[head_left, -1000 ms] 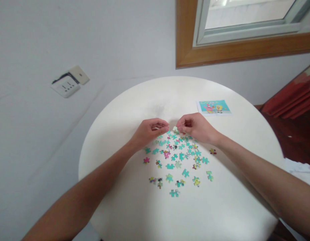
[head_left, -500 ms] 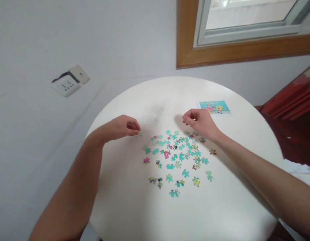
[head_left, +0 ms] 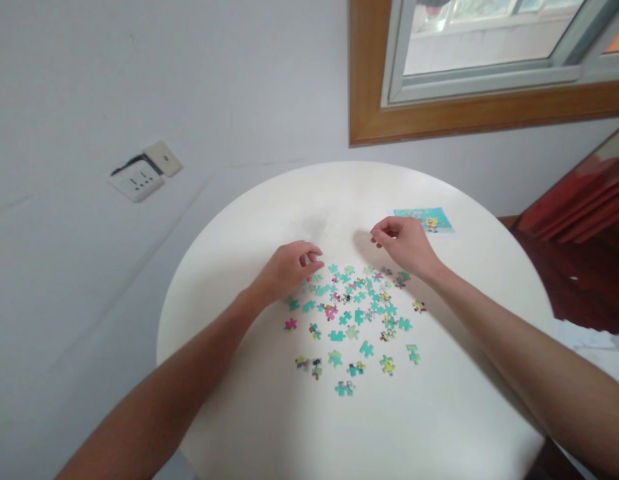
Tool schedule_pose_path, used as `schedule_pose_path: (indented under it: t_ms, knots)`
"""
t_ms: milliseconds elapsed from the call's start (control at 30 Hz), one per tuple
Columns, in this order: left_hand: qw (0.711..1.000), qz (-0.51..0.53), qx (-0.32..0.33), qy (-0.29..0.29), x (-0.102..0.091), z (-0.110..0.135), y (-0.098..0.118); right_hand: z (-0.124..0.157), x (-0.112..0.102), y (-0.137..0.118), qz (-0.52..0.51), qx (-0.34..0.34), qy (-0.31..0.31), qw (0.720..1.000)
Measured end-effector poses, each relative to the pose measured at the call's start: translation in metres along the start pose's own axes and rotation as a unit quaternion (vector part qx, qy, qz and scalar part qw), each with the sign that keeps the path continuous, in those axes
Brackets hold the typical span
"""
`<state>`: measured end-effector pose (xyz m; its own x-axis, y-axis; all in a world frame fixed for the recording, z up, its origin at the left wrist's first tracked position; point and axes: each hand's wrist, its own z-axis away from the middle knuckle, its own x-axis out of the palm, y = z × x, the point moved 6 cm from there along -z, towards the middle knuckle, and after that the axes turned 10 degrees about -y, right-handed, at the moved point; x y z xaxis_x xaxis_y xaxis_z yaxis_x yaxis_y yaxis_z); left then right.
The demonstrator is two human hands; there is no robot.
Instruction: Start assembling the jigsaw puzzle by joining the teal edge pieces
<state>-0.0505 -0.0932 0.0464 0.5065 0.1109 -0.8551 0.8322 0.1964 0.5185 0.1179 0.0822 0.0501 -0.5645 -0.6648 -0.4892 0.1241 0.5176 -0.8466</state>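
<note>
Many small jigsaw puzzle pieces (head_left: 359, 316), mostly turquoise with some pink and yellow, lie loose on a round white table (head_left: 269, 420). My left hand (head_left: 292, 268) is over the upper left edge of the spread, covering some pieces. Its thumb and forefinger are a little apart, and no piece shows between them. My right hand (head_left: 405, 243) hovers beyond the upper right of the pieces with fingers curled and thumb against forefinger. Whether anything sits in that pinch is too small to see. Behind it, partly covered, lies a picture card (head_left: 439, 219) with cartoon figures.
A white wall with a socket (head_left: 137, 180) is to the left. Beyond the table a wood-framed window (head_left: 367, 127) rises at the right, and a red curtain (head_left: 564, 207) hangs at the far right.
My left hand has moved right from a pale puzzle piece at its fingertips to the edge of the spread, its fingers now apart. My right hand stays almost in place. The view has shifted slightly.
</note>
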Motion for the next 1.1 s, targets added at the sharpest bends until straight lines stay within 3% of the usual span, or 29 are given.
schedule_pose_path:
  t_ms: [133, 367, 567, 800, 1100]
  knots:
    - [0.999, -0.030, 0.042, 0.004, 0.029, -0.006, 0.020, 0.004, 0.017, -0.001, 0.009, 0.000, -0.036, 0.999]
    - [0.999, -0.014, 0.046, 0.003, 0.027, -0.013, 0.013, 0.012, 0.040, -0.008, 0.041, -0.012, -0.085, 0.995]
    - [0.998, 0.027, 0.062, -0.002, 0.022, -0.014, 0.009, 0.012, 0.037, -0.005, 0.046, -0.013, -0.088, 0.995]
    - [1.000, 0.008, -0.008, 0.021, 0.015, -0.012, 0.000, 0.009, 0.027, -0.006, 0.043, -0.005, -0.081, 0.996]
    - [1.000, -0.005, 0.014, -0.010, 0.022, -0.011, -0.001, 0.008, 0.027, -0.005, 0.038, -0.002, -0.090, 0.995]
